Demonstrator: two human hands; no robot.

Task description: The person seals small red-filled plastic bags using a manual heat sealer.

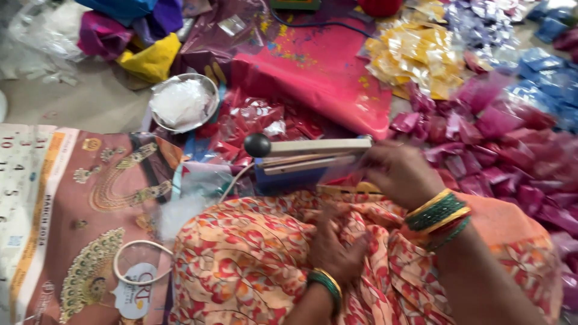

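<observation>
Floor-level workspace, seen from our own head camera: newspaper sheets (pixel 72 210) at left, a steel bowl (pixel 183 102) of white contents, heaps of small filled packets in pink (pixel 512 150), yellow (pixel 415 54) and blue (pixel 542 66). Item one, the heat sealer (pixel 307 157), a blue base with a pale lever arm and black knob, sits just beyond our lap. Item two, our right hand (pixel 400 174), fingers curled at the sealer's far end, pinching what looks like a clear pouch (pixel 343 174); blur hides the edge. Item three, our left hand (pixel 334 244), loosely closed on the orange printed cloth over our knee, holding nothing else we can make out. We judge the step as positioning a pouch mouth under the bar; pressing the lever would call for a free hand on the knob.
</observation>
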